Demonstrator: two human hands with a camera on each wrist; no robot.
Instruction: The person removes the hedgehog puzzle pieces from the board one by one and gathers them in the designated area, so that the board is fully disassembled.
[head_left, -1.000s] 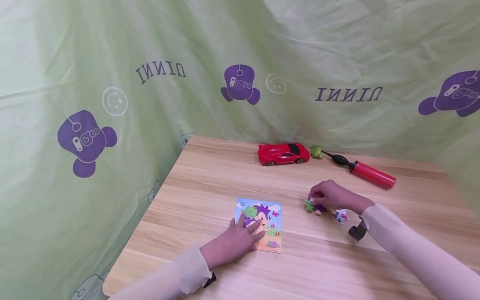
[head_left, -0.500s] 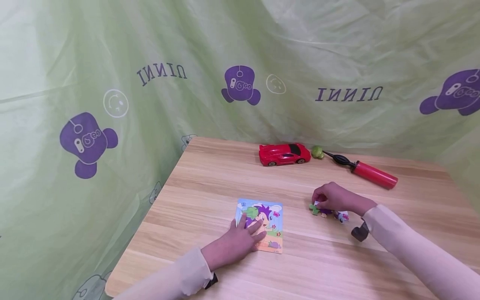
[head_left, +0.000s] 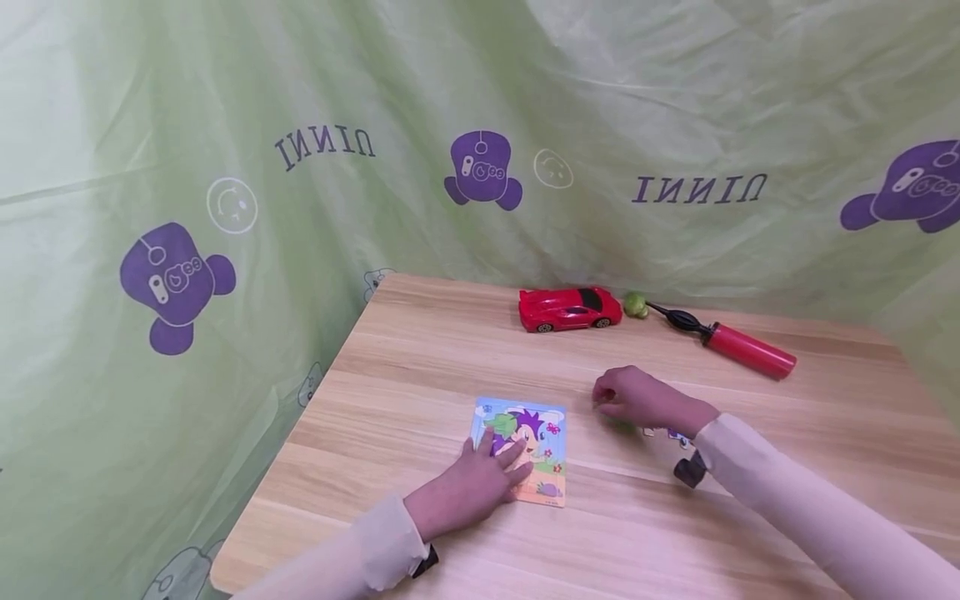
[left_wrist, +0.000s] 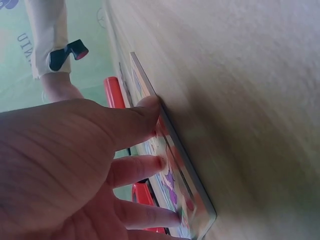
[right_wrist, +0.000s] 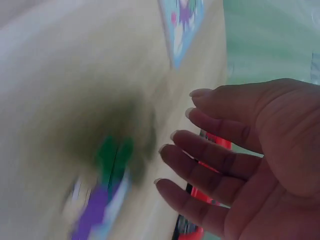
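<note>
My left hand (head_left: 472, 492) rests with spread fingers on a square cartoon jigsaw puzzle (head_left: 553, 425) that lies flat on the table. In the left wrist view the thumb (left_wrist: 145, 117) touches the puzzle's near edge, with the other fingertips on its picture. To the right, my right hand (head_left: 648, 400) hovers over several loose puzzle pieces (head_left: 677, 436), which it partly hides. In the right wrist view its fingers are loosely bent with nothing between them. A green piece (right_wrist: 112, 157) and a purple piece (right_wrist: 92, 212) lie below, blurred.
Along the back of the wooden table (head_left: 405, 350) stand a red toy car (head_left: 566, 310), a small green object (head_left: 635, 305) and a red hand pump (head_left: 750, 350) with a black nozzle. A green printed curtain (head_left: 375, 208) hangs behind and at the sides.
My right hand has moved left and off the loose pieces, where its fingertips were half a second ago. The left hand and the puzzle have stayed in place.
</note>
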